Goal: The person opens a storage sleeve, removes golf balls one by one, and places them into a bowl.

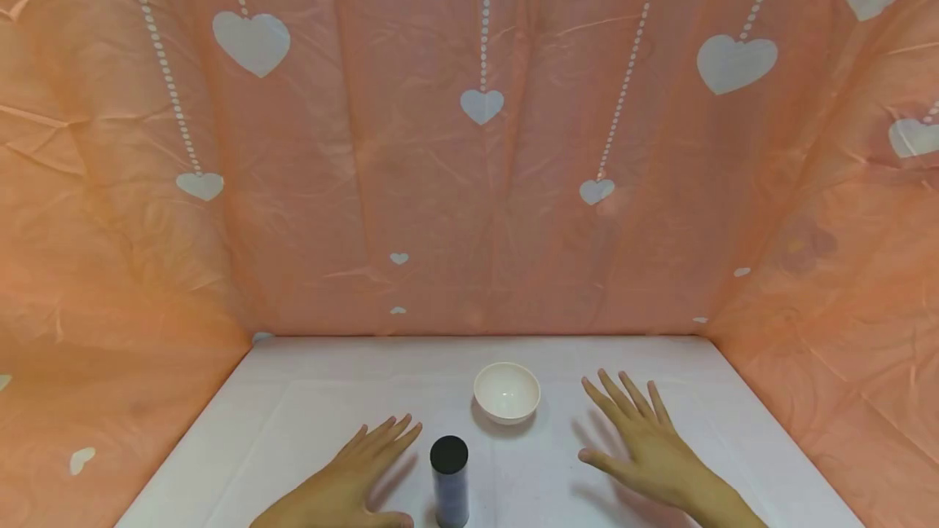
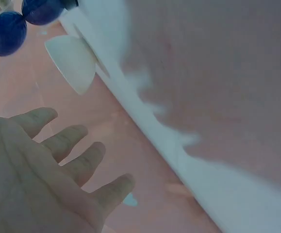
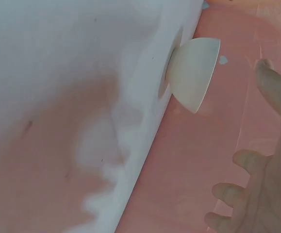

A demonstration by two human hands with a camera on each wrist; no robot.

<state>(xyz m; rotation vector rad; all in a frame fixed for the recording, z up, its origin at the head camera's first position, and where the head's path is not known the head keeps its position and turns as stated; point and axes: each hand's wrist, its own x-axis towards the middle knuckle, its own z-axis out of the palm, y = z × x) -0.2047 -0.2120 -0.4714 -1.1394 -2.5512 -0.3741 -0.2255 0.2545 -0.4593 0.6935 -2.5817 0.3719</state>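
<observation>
A white bowl (image 1: 507, 392) sits upright on the white table, and its inside shows no contents. Nearer the front stands a slim bluish cylinder with a black top (image 1: 451, 479), its base at the lower frame edge. Just left of this cylinder my left hand (image 1: 350, 475) hovers palm down, fingers extended and holding nothing. My right hand (image 1: 647, 453) is spread above the table to the right of the bowl, apart from it. Both wrist views also show the bowl from the side. Glossy blue rounded shapes (image 2: 7, 33) fill the upper left corner of the left wrist view.
White cloth covers the table (image 1: 330, 381). Orange-pink sheeting with pale hearts (image 1: 433, 210) rises along the table's back, left and right edges. The hands cast shadows on the tabletop.
</observation>
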